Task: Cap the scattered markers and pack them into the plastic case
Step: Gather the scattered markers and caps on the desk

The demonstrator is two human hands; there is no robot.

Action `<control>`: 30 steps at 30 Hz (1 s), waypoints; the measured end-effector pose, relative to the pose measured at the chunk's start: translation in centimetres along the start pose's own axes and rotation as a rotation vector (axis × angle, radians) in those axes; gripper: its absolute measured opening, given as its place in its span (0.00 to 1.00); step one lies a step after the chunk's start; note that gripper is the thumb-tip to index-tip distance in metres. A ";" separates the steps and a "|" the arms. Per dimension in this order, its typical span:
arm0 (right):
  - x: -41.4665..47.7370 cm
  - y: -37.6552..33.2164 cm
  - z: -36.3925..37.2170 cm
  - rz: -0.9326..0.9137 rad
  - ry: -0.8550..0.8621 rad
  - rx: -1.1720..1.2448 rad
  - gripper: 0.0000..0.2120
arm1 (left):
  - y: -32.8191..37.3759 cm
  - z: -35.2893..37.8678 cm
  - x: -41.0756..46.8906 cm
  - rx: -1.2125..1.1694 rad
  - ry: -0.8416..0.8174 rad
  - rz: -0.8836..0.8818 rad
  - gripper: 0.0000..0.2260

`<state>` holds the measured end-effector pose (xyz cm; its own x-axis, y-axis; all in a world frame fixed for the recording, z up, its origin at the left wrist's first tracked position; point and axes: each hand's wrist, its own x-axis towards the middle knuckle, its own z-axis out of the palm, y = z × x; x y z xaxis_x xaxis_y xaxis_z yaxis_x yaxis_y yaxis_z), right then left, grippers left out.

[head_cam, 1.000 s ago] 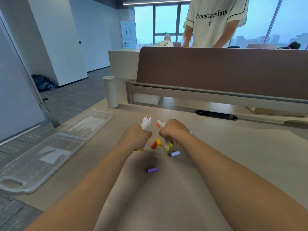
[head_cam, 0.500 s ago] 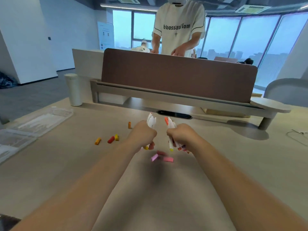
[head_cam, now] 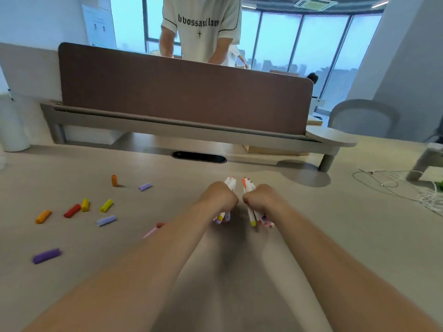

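Left hand (head_cam: 219, 198) fisted round a marker bundle (head_cam: 230, 183), white barrels, coloured ends poking out below the fist. Right hand (head_cam: 261, 200) fisted round a second marker bundle (head_cam: 248, 185), one orange tip on top, a yellow end lowest. The fists are side by side, nearly touching, low over the pale desk (head_cam: 311, 224); I cannot tell if the marker ends touch it.

Loose caps on the desk, well left of the hands:
- upright orange cap (head_cam: 114, 180)
- lilac cap (head_cam: 145, 186)
- yellow-green cap (head_cam: 106, 205)
- yellow cap (head_cam: 85, 205) touching a red cap (head_cam: 72, 210)
- purple cap (head_cam: 46, 255), nearest

Behind the brown divider (head_cam: 184, 92) stands a person in a white T-shirt (head_cam: 199, 25). Its blackletter print reads roughly "bvossavllom", with a small cross beneath. The wall poster (head_cam: 97, 25) is too small to read.
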<state>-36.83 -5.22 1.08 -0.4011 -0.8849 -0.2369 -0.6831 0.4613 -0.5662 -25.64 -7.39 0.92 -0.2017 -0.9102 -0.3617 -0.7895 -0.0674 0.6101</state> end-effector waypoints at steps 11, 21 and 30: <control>3.0 0.6 0.1 0.018 -0.059 -0.197 0.24 | 1.5 1.2 1.7 0.086 0.082 0.089 0.12; 2.8 1.8 0.4 -0.073 0.050 -0.138 0.22 | 1.5 1.2 2.0 0.104 0.070 0.077 0.10; 1.1 1.0 -0.1 -0.026 0.061 -0.202 0.17 | 1.4 0.6 -0.1 0.291 0.067 0.124 0.13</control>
<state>-38.03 -5.69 0.32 -0.4136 -0.8939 -0.1730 -0.7997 0.4475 -0.4002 -27.11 -7.16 1.35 -0.2756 -0.9297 -0.2444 -0.8960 0.1564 0.4156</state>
